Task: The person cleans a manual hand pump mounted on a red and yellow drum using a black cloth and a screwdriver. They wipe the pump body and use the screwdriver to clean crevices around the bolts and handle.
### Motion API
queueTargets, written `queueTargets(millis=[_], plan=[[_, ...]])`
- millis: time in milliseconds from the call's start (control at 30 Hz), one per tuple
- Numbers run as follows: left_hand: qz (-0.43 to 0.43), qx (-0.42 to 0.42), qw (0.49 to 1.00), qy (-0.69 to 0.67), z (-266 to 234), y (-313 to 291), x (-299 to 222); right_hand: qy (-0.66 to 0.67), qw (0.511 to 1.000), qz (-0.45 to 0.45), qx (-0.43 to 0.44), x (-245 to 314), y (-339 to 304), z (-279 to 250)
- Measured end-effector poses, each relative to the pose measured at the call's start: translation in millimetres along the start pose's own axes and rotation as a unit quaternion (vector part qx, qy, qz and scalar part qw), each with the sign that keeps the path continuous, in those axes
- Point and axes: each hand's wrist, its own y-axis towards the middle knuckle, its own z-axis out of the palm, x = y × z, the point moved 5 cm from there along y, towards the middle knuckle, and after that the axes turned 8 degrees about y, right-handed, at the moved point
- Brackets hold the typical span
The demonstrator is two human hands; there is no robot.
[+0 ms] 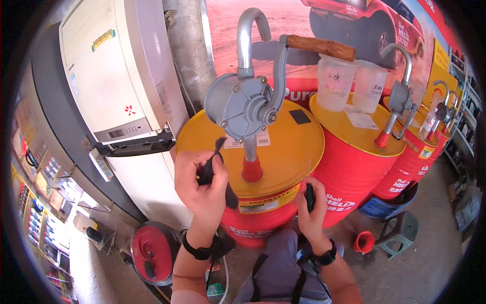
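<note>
Pinched in my left hand [198, 185] is a limp black cloth [218, 147], its top end sticking up past my thumb; I cannot make out its full shape. My right hand [315, 215] is closed around the dark green handle of a screwdriver-like tool [310, 196], whose thin shaft points upward. Both hands are in front of a red drum [258, 223] with a yellow lid. A grey rotary hand pump [240, 106] stands upright on that lid, its wooden crank handle [324, 48] reaching right. A red collar [252, 171] rings the pump's base.
More red drums [344, 177] with pumps line up to the right, two translucent jugs [335, 83] on the nearest. A white cabinet-like machine [109, 76] stands left. On the floor are a red-topped machine [154, 251], a green stool [400, 233] and a red funnel [364, 241].
</note>
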Motion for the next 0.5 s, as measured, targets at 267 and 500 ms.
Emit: queueTargets(millis=[267,500], plan=[[0.222,-0.072,0.955,0.18,20.7,36.8,-32.3,-0.198,0.967,-0.131,0.091,-46.2,43.7,6.7],[0.302,0.022,0.892,0.336,61.7,43.7,-39.9,-0.19,0.957,-0.15,0.159,-61.8,39.9,-6.9]])
